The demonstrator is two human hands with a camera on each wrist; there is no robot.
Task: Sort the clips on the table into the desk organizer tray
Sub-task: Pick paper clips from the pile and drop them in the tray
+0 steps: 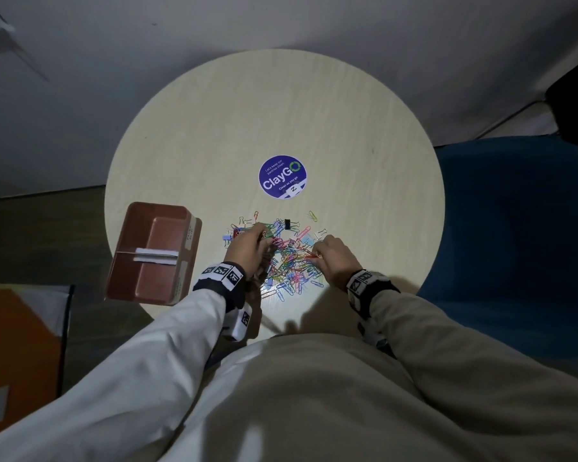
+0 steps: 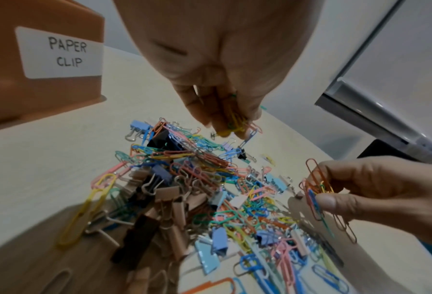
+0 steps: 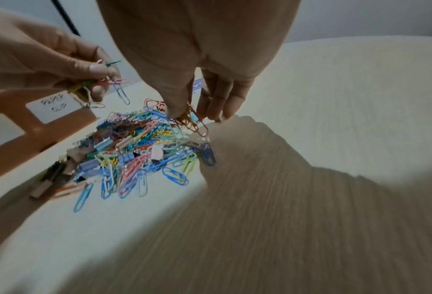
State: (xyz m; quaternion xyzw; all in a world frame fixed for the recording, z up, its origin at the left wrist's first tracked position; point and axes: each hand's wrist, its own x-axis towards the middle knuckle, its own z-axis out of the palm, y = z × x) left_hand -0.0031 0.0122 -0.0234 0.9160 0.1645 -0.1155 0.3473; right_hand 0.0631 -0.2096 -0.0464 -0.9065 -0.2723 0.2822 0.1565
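I've got the left hand [image 2: 225, 93] pinching a yellow-green paper-clip bunch [image 2: 235, 121] and the right hand [image 2: 376, 191] pinching orange ones [image 2: 315, 185] over the multicoloured clip pile [image 1: 287, 255] on the table [image 1: 347, 128], brown tray [image 1: 154, 251] at its left edge.

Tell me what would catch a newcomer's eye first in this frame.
The bright heap of coloured clips near the table's front edge stands out, with both hands working it: the left hand and the right hand each pinch a small bunch of paper clips. Next come the round blue ClayGo sticker at the table's centre and the brown organizer tray at its left edge, labelled PAPER CLIP.
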